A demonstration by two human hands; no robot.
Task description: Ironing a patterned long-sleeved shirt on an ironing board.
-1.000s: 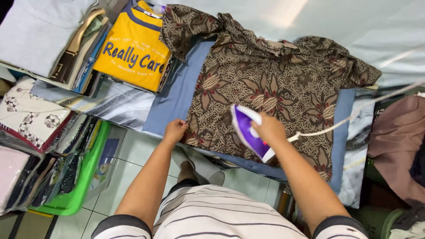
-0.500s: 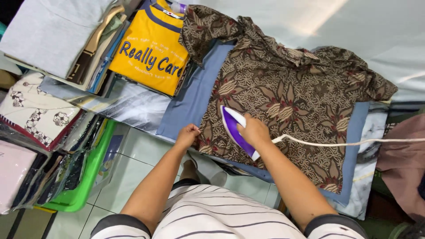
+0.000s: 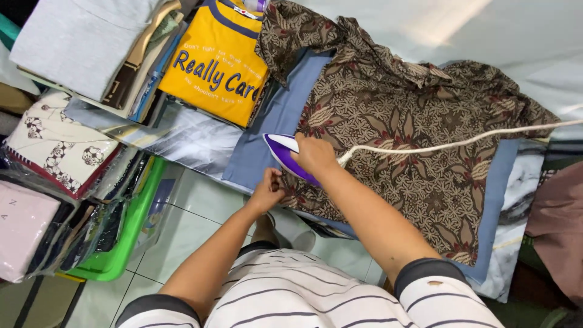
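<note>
**Iron at the shirt's hem edge, hem being pinched flat**

Currently, a brown patterned shirt (image 3: 419, 158) is being kept spread over a blue cloth (image 3: 267, 136) on the worktop (image 3: 182, 143), its hem edge lying nearest the person. A purple and white iron (image 3: 282, 155) is being gripped by the right hand (image 3: 313, 155), fingers closed around the handle, its soleplate resting at the shirt's hem edge, partly over the blue cloth. A white cord (image 3: 461, 143) is being trailed from it across the shirt toward the right. The hem is being pinched by the left hand (image 3: 268, 189), fingers bunched closed on the fabric just below the iron's tip.

Handling, as judged: the shirt is thin, soft and limp, likely to wrinkle or slide on the cloth unless tensioned at an edge; hem or seams are the sensible hold. The iron is rigid, fairly heavy, presumably hot underneath, so only the handle is being treated as a grip.

A yellow T-shirt (image 3: 212, 67) is being stored folded beside a grey folded garment (image 3: 79, 42), left of the cloth.
</note>
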